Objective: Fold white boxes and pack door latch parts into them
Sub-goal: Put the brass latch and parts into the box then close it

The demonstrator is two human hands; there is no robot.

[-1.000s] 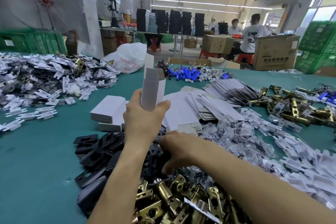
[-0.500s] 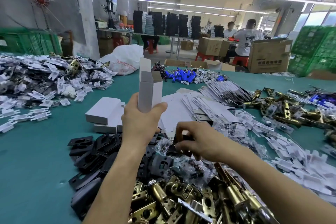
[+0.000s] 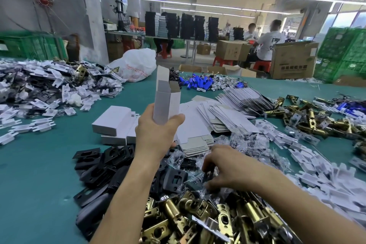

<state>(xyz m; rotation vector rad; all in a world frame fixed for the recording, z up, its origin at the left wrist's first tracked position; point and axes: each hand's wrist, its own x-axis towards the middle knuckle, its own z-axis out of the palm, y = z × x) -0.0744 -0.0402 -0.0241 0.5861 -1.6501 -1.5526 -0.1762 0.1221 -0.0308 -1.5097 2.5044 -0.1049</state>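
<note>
Left hand [image 3: 156,134] clamps an upright white box [image 3: 166,103]; right hand [image 3: 227,166] fingers pinch a black plate [image 3: 208,174]

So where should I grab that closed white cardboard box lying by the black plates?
Probably across the closed white cardboard box's two long sides, coming down from above. It lies flat atop other boxes, its top bare; the black metal plates crowd its near side.

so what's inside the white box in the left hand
The white box is upright in the left hand with its top flap open. Only bare cardboard wall shows at the mouth; the lower interior is hidden by the box's sides and the hand.
</note>
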